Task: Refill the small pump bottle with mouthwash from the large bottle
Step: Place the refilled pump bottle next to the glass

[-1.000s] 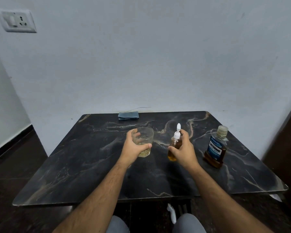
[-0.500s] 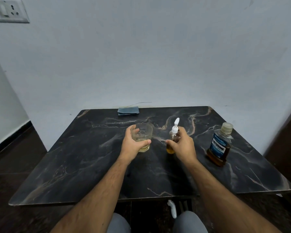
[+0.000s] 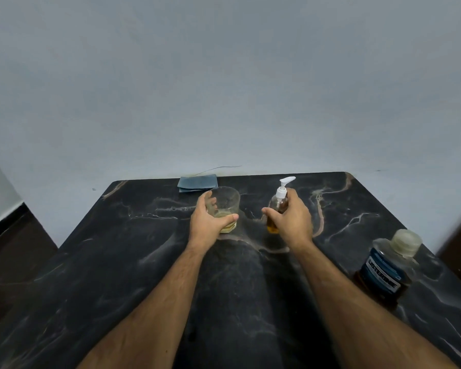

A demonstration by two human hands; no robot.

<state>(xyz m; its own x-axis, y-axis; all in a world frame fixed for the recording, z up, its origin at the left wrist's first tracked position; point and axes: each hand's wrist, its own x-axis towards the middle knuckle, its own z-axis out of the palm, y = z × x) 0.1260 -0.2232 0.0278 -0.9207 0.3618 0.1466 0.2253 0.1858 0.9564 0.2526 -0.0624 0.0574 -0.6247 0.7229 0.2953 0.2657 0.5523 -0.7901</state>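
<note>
A small clear pump bottle with a white pump head and amber liquid in its lower part stands upright on the dark marble table. My right hand is wrapped around its body. My left hand grips a clear drinking glass holding a little yellowish liquid, just left of the pump bottle. The large mouthwash bottle, blue label and clear cap on, stands apart at the right, near the table's edge.
A folded blue cloth lies at the table's far edge against the pale wall, with a thin wire behind it. Dark floor shows to the left of the table.
The view has moved closer and tilted down over the table. Both hands keep their grips on the glass and the pump bottle, which sit a little farther from me on the table.
</note>
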